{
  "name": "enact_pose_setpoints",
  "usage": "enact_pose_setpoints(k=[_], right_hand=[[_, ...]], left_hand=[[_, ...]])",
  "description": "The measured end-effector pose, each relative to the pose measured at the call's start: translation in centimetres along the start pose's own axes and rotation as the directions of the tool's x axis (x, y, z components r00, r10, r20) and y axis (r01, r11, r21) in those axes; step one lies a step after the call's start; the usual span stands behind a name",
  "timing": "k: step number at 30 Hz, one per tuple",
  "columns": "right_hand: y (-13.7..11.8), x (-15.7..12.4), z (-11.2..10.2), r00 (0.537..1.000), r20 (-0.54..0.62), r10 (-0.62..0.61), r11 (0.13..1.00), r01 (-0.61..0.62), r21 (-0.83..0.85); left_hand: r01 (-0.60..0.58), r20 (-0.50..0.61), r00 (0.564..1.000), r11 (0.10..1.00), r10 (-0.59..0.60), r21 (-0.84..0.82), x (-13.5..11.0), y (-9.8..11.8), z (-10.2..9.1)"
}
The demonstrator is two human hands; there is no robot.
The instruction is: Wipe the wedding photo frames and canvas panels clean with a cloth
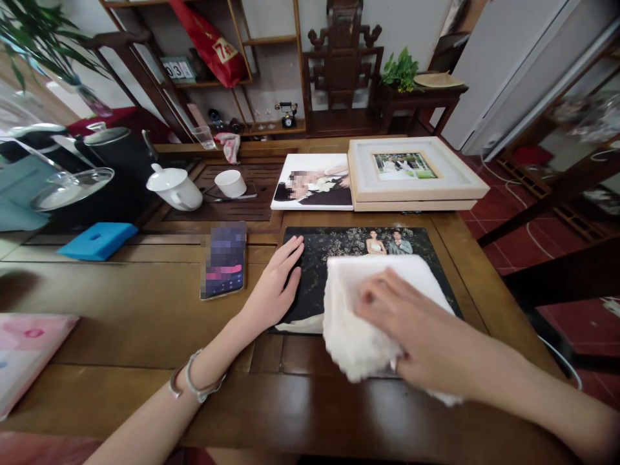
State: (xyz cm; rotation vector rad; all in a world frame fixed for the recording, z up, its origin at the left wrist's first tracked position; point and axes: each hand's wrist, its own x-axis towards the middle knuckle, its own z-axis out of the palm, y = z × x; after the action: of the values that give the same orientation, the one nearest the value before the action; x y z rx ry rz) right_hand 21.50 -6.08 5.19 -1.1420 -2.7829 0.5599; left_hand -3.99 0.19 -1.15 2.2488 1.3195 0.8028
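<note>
A dark photo panel with two dressed-up figures near its top lies flat on the wooden table. My left hand rests along the panel's left edge, fingers stretched out, holding nothing. Over the panel's right part, my right hand grips a white cloth, its fingers bent into the fabric. The cloth hides much of the panel's middle and lower right, and its corner hangs past the panel's near edge. To the left of my left hand lies a phone with its screen lit.
Behind the panel are a white-edged photo print and a framed photo. Further left stand a white lidded cup, a small white bowl, a blue block and a glass-lidded pot. The wooden table ends at the right.
</note>
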Motion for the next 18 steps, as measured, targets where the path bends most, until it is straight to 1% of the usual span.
enact_pose_setpoints(k=[2, 4, 5, 7, 9, 11, 13, 15, 16, 18], right_hand=[[3.1, 1.3, -0.3, 0.987, -0.149, 0.068, 0.997, -0.072, -0.018], [6.0, 2.4, -0.5, 0.946, -0.297, 0.127, 0.987, -0.15, -0.056], [7.1, 2.7, -0.6, 0.928, -0.342, 0.144, 0.982, -0.177, -0.068], [8.0, 3.0, -0.5, 0.917, -0.371, 0.149, 0.977, -0.194, -0.086], [7.2, 2.7, -0.3, 0.937, -0.333, 0.108, 0.983, -0.151, -0.105], [4.8, 2.1, 0.0, 0.97, -0.24, 0.032, 0.992, -0.06, -0.109], [1.9, 1.4, 0.4, 0.991, -0.117, -0.067, 0.995, 0.058, -0.078], [-0.6, 0.7, 0.9, 0.986, -0.008, -0.166, 0.986, 0.166, -0.025], [-1.5, 0.5, 1.0, 0.979, 0.028, -0.2, 0.98, 0.2, -0.003], [-2.2, 0.4, 1.3, 0.974, 0.053, -0.221, 0.975, 0.221, 0.022]], left_hand=[[-0.006, -0.001, 1.0, 1.0, 0.006, -0.002, 0.0, 0.0, 0.0], [-0.01, 0.0, 1.0, 1.0, 0.01, 0.001, 0.0, 0.0, 0.0], [-0.011, 0.0, 1.0, 1.0, 0.011, 0.005, 0.0, 0.0, 0.0], [-0.012, 0.0, 1.0, 1.0, 0.012, 0.013, 0.0, 0.0, 0.0], [-0.013, 0.002, 1.0, 1.0, 0.013, 0.018, 0.0, 0.0, 0.0], [-0.013, 0.001, 1.0, 1.0, 0.013, 0.016, 0.0, -0.1, 0.0], [-0.015, -0.001, 1.0, 1.0, 0.015, 0.008, 0.0, -0.1, 0.0], [-0.019, 0.0, 1.0, 1.0, 0.019, -0.004, 0.0, -0.2, 0.0], [-0.022, 0.002, 1.0, 1.0, 0.022, -0.009, 0.0, -0.3, 0.1], [-0.027, 0.006, 1.0, 1.0, 0.027, -0.014, 0.0, -0.3, 0.1]])
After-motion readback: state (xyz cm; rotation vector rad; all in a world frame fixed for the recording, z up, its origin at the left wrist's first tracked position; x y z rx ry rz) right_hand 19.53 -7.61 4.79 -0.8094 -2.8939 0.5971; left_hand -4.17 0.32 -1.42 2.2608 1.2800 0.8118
